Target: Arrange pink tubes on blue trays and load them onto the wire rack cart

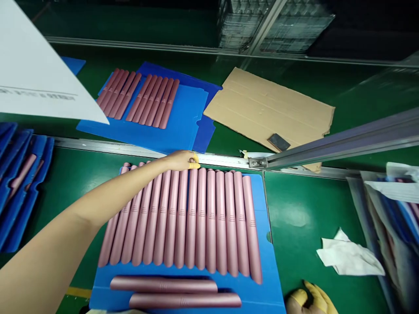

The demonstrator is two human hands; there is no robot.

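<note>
tubes [211,235], metallic pink, long, slim, finely lined crosswise near mid-length

The tubes [211,226] look like metal, smooth with a satin sheen crossed by a few fine lines, while the sheet [275,279] under them looks like smooth, faintly shiny plastic. The worktop [304,205] is smooth and glossy, throwing back a soft patch of light. The cardboard [262,104] is matt and lightly creased, the cloth [352,257] matt and crumpled, the paper [39,65] smooth, the post [343,139] dull-gleaming metal.
</note>
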